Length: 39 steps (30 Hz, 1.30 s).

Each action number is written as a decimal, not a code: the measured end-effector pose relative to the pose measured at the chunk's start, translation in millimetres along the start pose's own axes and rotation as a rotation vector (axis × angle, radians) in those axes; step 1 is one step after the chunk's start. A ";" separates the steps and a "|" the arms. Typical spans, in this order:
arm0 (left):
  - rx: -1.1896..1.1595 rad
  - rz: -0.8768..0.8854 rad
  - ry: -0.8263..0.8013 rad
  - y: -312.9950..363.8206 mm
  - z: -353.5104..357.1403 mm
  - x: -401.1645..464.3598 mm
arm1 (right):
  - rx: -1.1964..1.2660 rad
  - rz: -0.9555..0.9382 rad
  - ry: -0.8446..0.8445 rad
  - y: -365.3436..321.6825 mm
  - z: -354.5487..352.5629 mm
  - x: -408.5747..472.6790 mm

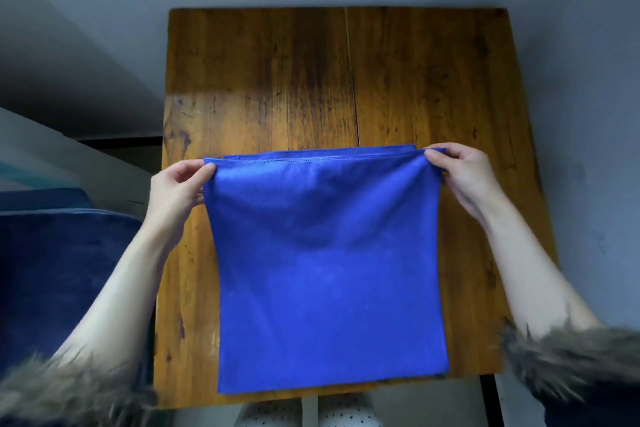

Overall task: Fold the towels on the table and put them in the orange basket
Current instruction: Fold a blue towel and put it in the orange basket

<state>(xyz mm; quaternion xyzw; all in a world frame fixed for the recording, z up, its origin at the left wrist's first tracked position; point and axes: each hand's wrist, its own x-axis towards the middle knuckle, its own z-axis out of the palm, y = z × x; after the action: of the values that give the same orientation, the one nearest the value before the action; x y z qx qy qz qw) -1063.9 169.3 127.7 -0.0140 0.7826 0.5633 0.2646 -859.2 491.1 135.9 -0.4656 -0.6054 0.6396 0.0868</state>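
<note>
One smooth blue towel [329, 270] doubled over on worn wooden table [346, 80], left hand [176, 191] and right hand [464, 177] pinching its far corners, two fur-trimmed cuffs [571, 357]

Wooden table [311, 80] on grey floor [571, 80] — dark blue seat [62, 270] left.

Dim, cool light; a pale sheen crosses the tabletop [277, 87] left of centre; fur cuffs [571, 357] below it blur, edges bow.

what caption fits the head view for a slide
Both hands pinch the far corners of a blue towel over the wooden table.
</note>
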 end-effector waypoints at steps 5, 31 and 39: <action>0.247 0.009 0.111 -16.9 18.0 33.1 | -0.235 -0.021 0.172 15.0 22.2 37.3; 0.772 0.308 -0.106 -16.8 26.3 62.5 | -0.594 -0.051 0.037 17.2 20.6 55.0; 0.387 0.128 -0.087 6.4 2.1 31.1 | -0.209 0.021 0.012 -2.9 2.6 7.6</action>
<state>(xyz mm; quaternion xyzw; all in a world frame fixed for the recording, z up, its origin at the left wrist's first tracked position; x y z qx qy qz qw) -1091.8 182.1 119.5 0.1112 0.8633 0.4184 0.2596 -866.5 495.1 134.2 -0.4822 -0.6634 0.5711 0.0349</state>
